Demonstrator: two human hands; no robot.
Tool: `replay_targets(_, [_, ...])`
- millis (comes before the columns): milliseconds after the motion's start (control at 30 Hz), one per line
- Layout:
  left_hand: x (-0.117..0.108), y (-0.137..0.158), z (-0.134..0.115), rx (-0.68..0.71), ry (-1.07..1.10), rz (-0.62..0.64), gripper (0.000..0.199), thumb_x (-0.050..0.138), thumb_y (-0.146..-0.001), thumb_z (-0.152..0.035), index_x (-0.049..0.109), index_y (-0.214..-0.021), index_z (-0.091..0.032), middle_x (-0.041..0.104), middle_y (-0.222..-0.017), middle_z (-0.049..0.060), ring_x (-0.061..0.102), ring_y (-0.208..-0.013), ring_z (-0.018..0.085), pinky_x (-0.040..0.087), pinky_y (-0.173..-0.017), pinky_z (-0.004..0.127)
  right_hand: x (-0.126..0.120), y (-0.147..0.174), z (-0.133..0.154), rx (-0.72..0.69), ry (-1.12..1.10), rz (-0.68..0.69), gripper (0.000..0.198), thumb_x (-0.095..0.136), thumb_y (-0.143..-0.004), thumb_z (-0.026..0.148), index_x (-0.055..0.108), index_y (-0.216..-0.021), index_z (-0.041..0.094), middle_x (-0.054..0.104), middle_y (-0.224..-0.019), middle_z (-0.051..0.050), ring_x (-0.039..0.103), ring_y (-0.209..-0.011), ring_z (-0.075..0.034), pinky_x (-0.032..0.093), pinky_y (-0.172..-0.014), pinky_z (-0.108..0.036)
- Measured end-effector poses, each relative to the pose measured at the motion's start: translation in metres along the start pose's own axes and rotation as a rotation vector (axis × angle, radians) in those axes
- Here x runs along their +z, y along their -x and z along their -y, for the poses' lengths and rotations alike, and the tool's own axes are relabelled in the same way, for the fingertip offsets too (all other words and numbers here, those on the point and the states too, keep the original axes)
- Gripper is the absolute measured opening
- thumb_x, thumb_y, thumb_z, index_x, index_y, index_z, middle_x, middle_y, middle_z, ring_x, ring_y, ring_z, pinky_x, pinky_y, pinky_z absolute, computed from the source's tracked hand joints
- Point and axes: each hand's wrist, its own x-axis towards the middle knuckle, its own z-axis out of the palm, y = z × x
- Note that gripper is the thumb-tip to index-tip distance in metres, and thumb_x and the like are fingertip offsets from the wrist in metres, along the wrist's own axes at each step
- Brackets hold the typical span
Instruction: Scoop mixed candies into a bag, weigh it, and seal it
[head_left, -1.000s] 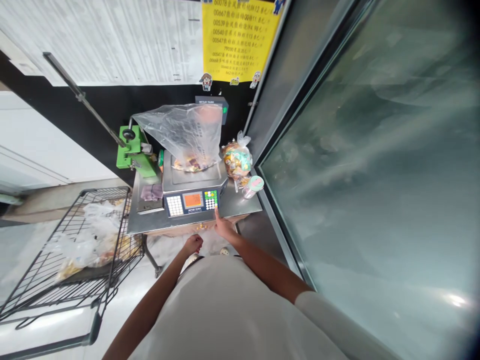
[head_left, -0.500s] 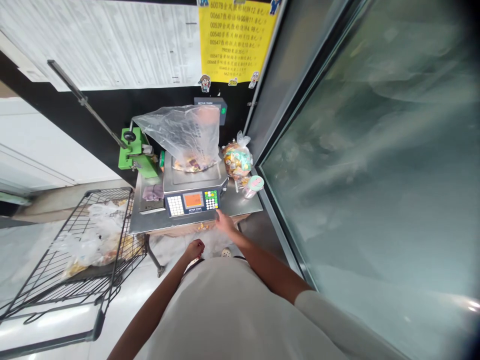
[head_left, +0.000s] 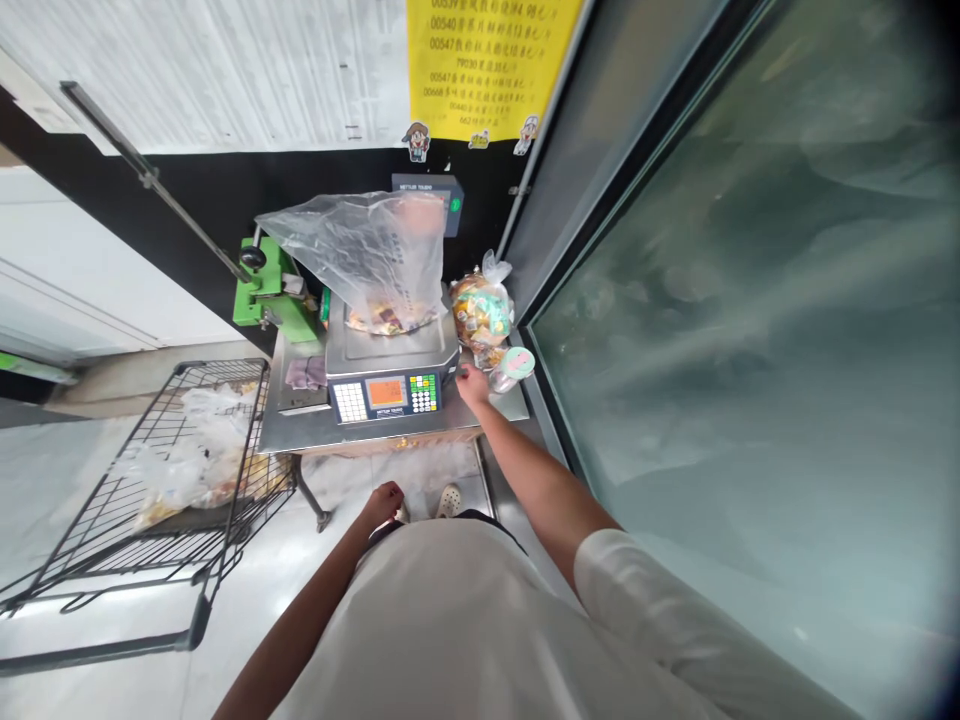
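Observation:
My right hand (head_left: 472,384) is at the right side of the weighing scale (head_left: 384,392), close to its side panel. Its fingers are bent together, and whatever may be between them is too small to tell. On the scale's steel plate lies a large clear plastic bag (head_left: 375,250) with small wrapped snacks at its bottom; its loose upper part stands up and leans left. An orange display glows beside the keypad. My left hand (head_left: 385,502) hangs low before my body, below the table edge, fingers curled, with nothing visible in it.
A tied bag of snacks (head_left: 480,310) and a lidded jar (head_left: 514,367) stand right of the scale. Left are a green bag sealer (head_left: 271,290) and a purple cloth (head_left: 306,373). A wire cart (head_left: 97,520) holds more bags. Glass (head_left: 735,330) borders the right.
My right hand has moved from the keypad's lower corner rightward and up to the scale's side. More figures show on the display. The view has tilted down slightly; my left hand stays low.

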Motion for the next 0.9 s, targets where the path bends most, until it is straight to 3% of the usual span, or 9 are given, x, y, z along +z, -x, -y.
replay_targets(267, [0.006, 0.002, 0.019, -0.04, 0.016, -0.044, 0.009, 0.062, -0.088, -0.023, 0.057, -0.081, -0.021, 0.062, -0.071, -0.001, 0.056, -0.053, 0.012, 0.044, -0.05, 0.023, 0.014, -0.015, 0.001, -0.028, 0.087, -0.027, 0.026, 0.059, -0.093, 0.022, 0.077, -0.112, 0.019, 0.079, -0.108, -0.008, 0.069, -0.1, -0.023, 0.052, -0.091, -0.031])
replay_targets(467, [0.009, 0.004, 0.019, -0.049, 0.048, -0.06, 0.009, 0.064, -0.086, -0.022, 0.057, -0.08, -0.022, 0.061, -0.068, 0.0, 0.055, -0.053, 0.013, 0.043, -0.048, 0.024, 0.015, -0.009, 0.0, -0.051, -0.016, -0.037, 0.02, 0.058, -0.091, 0.023, 0.077, -0.094, 0.019, 0.079, -0.098, -0.008, 0.069, -0.093, -0.022, 0.053, -0.088, -0.031])
replay_targets(567, [0.007, 0.007, 0.015, -0.042, 0.073, -0.054, 0.009, 0.064, -0.085, -0.023, 0.057, -0.079, -0.022, 0.061, -0.068, 0.0, 0.055, -0.052, 0.013, 0.043, -0.048, 0.023, 0.007, -0.003, 0.001, 0.033, -0.245, -0.039, 0.017, 0.058, -0.086, 0.026, 0.073, -0.088, 0.019, 0.076, -0.088, -0.005, 0.068, -0.082, -0.021, 0.056, -0.076, -0.03])
replay_targets(733, [-0.003, 0.014, -0.007, 0.009, 0.163, -0.026, 0.007, 0.061, -0.084, -0.025, 0.058, -0.081, -0.02, 0.06, -0.069, -0.001, 0.054, -0.053, 0.011, 0.046, -0.051, 0.021, -0.011, 0.028, 0.011, 0.313, -0.925, -0.016, 0.017, 0.067, -0.074, 0.03, 0.064, -0.087, 0.021, 0.063, -0.068, 0.004, 0.061, -0.057, -0.015, 0.057, -0.056, -0.029])
replay_targets(900, [-0.032, 0.026, -0.058, 0.161, 0.279, 0.009, 0.014, 0.063, -0.083, -0.031, 0.062, -0.09, -0.018, 0.065, -0.08, 0.002, 0.06, -0.063, 0.013, 0.054, -0.061, 0.025, -0.027, 0.082, 0.041, 0.242, -1.289, 0.158, 0.03, 0.08, -0.069, 0.035, 0.065, -0.091, 0.021, 0.068, -0.071, 0.002, 0.064, -0.059, -0.016, 0.058, -0.054, -0.03])
